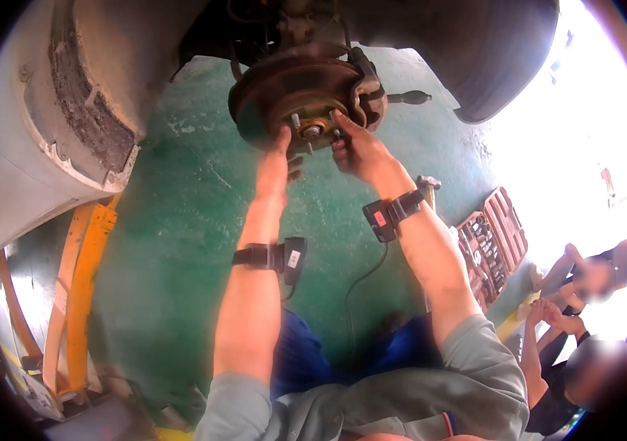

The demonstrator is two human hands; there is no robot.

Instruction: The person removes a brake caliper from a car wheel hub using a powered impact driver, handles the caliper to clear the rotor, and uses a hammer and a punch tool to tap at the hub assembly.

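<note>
The brake disc (266,95) is hanging beneath the wheel arch, its hub (312,131) and bare studs (296,120) facing the person. The left hand (274,163) is resting beside the disc's lower left edge, its raised digit lying against or just in front of the face near the hub. Its grip is standing loose and unclosed, with nothing visible inside; the hand is probably steadying that side.

The right hand (363,153) is lying across the hub's right side, thumb extended toward a stud and other fingers curling below. Whether its grip is closing on anything, I cannot tell, since the fingers are covering the spot. By placing one hand on each side, the person is seemingly keeping the hub's middle unobstructed between them.

The caliper (367,92) is straddling the disc's right edge, leaving the lower edge free for the hands.

On the green floor (181,257), a hammer (429,182) is showing beside the right forearm, and an open tool case (506,220) is lying beyond, probably for easy reach. Near the floor's left edge, an orange stand (87,294) is standing beneath the body panel (12,162), presumably for support.
</note>
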